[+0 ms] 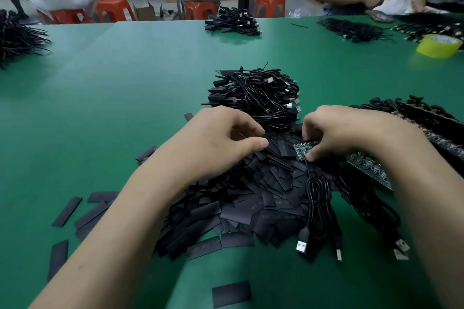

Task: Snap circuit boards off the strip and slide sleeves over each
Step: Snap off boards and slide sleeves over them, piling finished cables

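The right hand (346,133) pinches a bare board (301,150), the left hand's (221,140) fingers (247,126) curl over sleeves (251,195), grip unclear, and the strip (369,167) holds many more.

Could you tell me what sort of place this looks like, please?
Probably an electronics assembly workshop: a green bench heaped with black sleeves and USB cables, a circuit board in the right hand.

yellow tape roll (438,45) far right on green table (125,83) | orange stools (114,9) beyond | cardboard box (144,11) beside them
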